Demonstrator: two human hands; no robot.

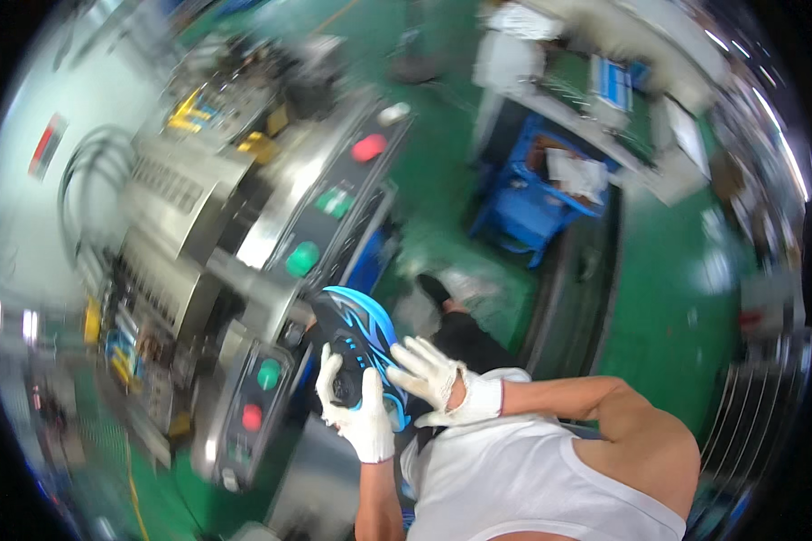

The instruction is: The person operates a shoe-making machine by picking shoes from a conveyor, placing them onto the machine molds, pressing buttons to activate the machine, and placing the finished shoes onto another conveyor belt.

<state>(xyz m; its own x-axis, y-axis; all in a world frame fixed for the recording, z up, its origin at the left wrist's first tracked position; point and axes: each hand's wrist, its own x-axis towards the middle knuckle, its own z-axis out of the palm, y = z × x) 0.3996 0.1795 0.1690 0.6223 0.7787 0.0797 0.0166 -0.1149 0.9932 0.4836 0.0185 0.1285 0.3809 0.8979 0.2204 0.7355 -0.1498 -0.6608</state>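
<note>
Beside machine panel (271, 397), both gloved hands' fingers grasping blue-black shoe sole (363, 347), L hand (356, 410), R hand (438, 379)

Setting: factory floor, industrial production hall. Evidence: a large grey metal machine (198, 225) fills the 9 to 10 o'clock area, its sloped control panel (334, 198) carrying round red and green push buttons, with a second small button box (253, 406) at 7 o'clock and bundled cables running along the wall at 10 o'clock. Green painted floor (668, 298) spreads from centre to 3 o'clock, a blue plastic crate (537, 194) of parts sits at 1 o'clock below a cluttered desk (604, 99), and strip lighting shows at 2 o'clock.
</note>
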